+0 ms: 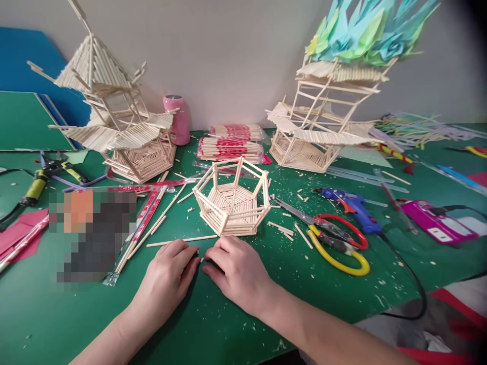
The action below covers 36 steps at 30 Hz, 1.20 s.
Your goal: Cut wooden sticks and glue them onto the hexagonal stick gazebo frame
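Observation:
My left hand [171, 271] rests low over the green table, its thumb and fingers pinched near a tiny stick end that shows at the fingertips. Close beside it, my right hand [236, 271] has its fingers curled, thumb near forefinger; what it holds, if anything, is hidden. A short bit of stick [202, 260] shows between the two hands. Just beyond them stands an open basket-like frame [234, 203] of wooden sticks with a ringed floor and short posts. One long loose stick [178, 241] lies behind my left hand, pointing toward the frame.
Two stick pagodas [125, 137] [323, 116] stand at the back. Packed sticks [230, 148] and a pink bottle [178, 119] are between them. Scissors [338, 243], a blue glue gun [352, 205] and a magenta device [437, 220] lie right; pliers [38, 185] and wrapped sticks [148, 213] left.

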Available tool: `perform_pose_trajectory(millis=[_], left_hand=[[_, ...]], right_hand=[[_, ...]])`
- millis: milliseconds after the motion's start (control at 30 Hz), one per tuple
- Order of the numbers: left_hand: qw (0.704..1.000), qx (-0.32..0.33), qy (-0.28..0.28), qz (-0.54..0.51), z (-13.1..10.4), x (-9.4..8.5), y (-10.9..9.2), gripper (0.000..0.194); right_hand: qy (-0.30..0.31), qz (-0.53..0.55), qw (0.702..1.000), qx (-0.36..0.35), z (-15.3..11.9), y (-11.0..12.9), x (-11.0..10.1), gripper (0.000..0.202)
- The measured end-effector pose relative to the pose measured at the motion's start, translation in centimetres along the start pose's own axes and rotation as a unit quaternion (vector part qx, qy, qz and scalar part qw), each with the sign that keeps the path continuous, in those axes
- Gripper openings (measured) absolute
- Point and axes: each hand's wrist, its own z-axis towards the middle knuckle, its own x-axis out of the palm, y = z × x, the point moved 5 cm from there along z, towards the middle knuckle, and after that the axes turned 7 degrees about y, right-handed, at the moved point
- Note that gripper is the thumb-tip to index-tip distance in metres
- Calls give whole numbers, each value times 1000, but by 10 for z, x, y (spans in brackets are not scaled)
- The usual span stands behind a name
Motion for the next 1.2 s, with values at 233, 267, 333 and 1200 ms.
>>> perform_pose_trajectory(millis=[233, 267, 333, 1200], left_hand=[[999, -10, 39, -5, 3, 5, 1, 31], [999, -10, 40, -7, 2, 5, 0, 31], [999, -7, 35, -14, 2, 3, -2, 29], [971, 80, 34, 224, 20, 1, 6, 29]], right_hand=[[-66, -59, 996, -26, 10, -4, 4, 21], [-72, -58, 995, -26, 10, -5, 4, 20], [-81, -44, 995, -26, 10, -7, 5, 19], [-201, 100, 974, 10, -61, -39, -24, 12]])
